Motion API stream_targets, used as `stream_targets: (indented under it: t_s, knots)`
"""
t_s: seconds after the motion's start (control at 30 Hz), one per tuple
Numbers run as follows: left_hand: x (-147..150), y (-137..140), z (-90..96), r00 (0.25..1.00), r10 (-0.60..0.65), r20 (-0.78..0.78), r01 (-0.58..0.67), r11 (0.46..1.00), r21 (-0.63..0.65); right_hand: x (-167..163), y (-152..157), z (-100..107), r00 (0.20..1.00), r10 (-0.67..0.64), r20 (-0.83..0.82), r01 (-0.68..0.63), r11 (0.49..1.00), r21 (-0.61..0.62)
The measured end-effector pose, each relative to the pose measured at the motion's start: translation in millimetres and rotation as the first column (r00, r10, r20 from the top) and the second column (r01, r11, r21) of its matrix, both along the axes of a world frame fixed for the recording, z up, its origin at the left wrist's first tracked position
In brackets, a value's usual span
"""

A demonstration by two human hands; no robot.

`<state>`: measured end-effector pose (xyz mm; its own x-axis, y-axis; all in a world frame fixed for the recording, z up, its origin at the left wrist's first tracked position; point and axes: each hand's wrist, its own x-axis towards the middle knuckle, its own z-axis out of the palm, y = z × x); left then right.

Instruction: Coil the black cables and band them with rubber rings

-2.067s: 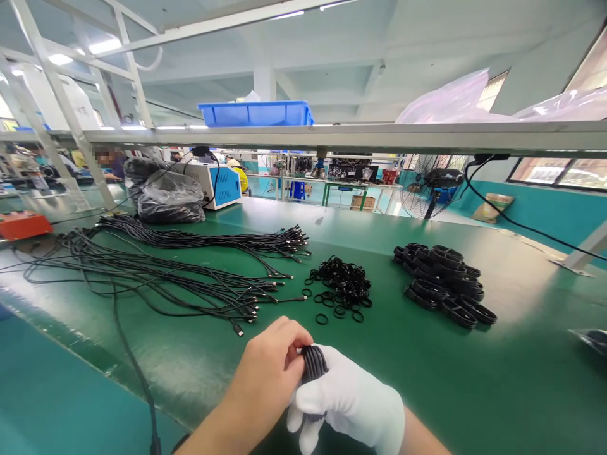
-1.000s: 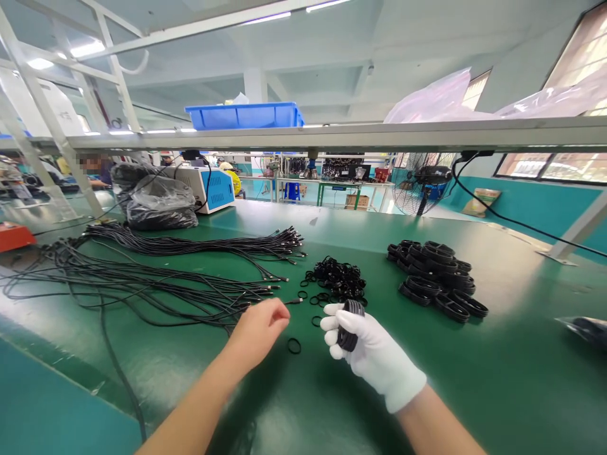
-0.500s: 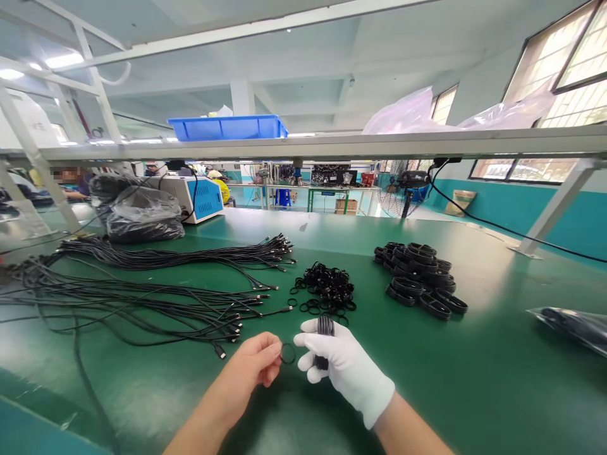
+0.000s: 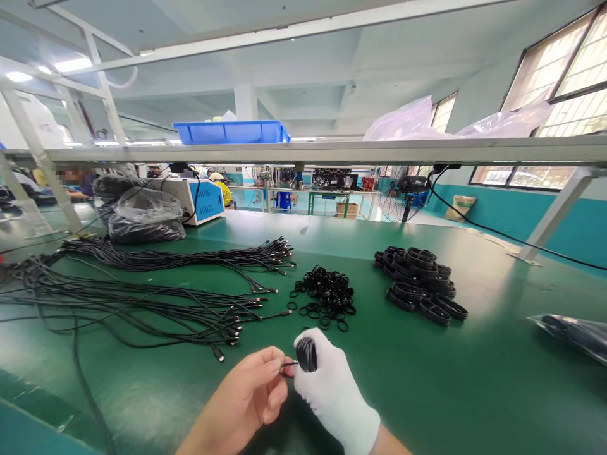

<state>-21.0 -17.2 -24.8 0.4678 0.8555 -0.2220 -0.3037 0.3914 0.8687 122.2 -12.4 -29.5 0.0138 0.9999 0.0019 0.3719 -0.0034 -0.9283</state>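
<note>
My bare left hand (image 4: pixel 251 388) pinches a thin black ring (image 4: pixel 288 364) between thumb and fingers, seen nearly edge-on against the coil. In a white glove, my right hand (image 4: pixel 334 385) is closed around a coiled black cable (image 4: pixel 306 355), whose loops face me. Both hands meet low in the middle, just above the green table (image 4: pixel 417 392). Just beyond them lies a heap of black rings (image 4: pixel 328 291), a few scattered at its near edge. Long loose black cables (image 4: pixel 156 309) with plug ends stretch out on the left.
Finished-looking cable coils (image 4: pixel 417 278) are piled to the right. A plastic-wrapped bundle (image 4: pixel 576 338) lies at the right edge. Behind the cables stand a bagged bundle (image 4: pixel 147 218) and a blue-white machine (image 4: pixel 203 199). A shelf (image 4: pixel 327 153) crosses overhead, bearing a blue tray (image 4: pixel 232 133).
My left hand has brought the ring to the coil's left side. My right hand has turned, moving the coil slightly left and showing its loops, and its fingers have closed around it.
</note>
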Motion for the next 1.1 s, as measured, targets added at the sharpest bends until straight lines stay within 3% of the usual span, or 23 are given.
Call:
stream_targets:
  t_s: [0.1,0.2,0.27,0.33,0.47,0.57,0.67,0.8,0.87,1.0,1.1]
  knots:
    - [-2.7,3.6,2.7,0.965,-0.054,-0.258,0.083,0.991,0.102,0.8,-2.4,0.0,0.999,0.019,0.044,-0.022,0.997,0.076]
    - [-5.6,11.7,7.9,0.743,0.055,-0.667,0.189,0.939,0.288,2.9,-3.7,-1.2,0.994,-0.009,0.106,-0.008,0.988,0.154]
    - [-8.9,16.6,14.0,0.605,0.111,-0.789,0.309,0.88,0.361,4.3,-3.4,0.2,0.993,-0.021,0.118,0.0,0.984,0.177]
    - [-13.2,19.8,21.4,0.545,0.139,-0.827,0.384,0.835,0.394,6.5,-1.8,4.7,0.997,0.025,0.069,-0.035,0.987,0.154]
    - [-19.9,20.7,34.3,0.513,0.277,-0.813,0.361,0.789,0.497,13.9,2.4,19.9,0.955,0.149,-0.257,-0.175,0.981,-0.081]
    - [-18.4,16.3,40.2,0.561,0.235,-0.794,0.356,0.797,0.488,17.7,2.7,27.1,0.836,0.277,-0.473,-0.408,0.891,-0.2]
    - [-12.8,10.0,42.7,0.637,0.113,-0.763,0.373,0.821,0.433,16.1,2.0,21.0,0.771,0.368,-0.52,-0.53,0.823,-0.204]
    - [-6.1,0.5,41.5,0.61,0.094,-0.787,0.394,0.826,0.404,11.9,1.6,-2.6,0.811,0.356,-0.464,-0.516,0.809,-0.281]
    - [-3.8,-3.0,39.0,0.571,0.106,-0.814,0.409,0.823,0.394,11.6,0.7,-12.8,0.834,0.37,-0.41,-0.496,0.829,-0.26]
    - [-2.7,3.7,34.8,0.492,0.122,-0.862,0.437,0.822,0.366,10.8,-3.1,-16.5,0.872,0.404,-0.277,-0.421,0.907,-0.003]
    - [-8.3,19.8,36.2,0.496,0.0,-0.868,0.486,0.829,0.277,7.4,-4.3,-8.1,0.904,0.365,-0.221,-0.362,0.93,0.056]
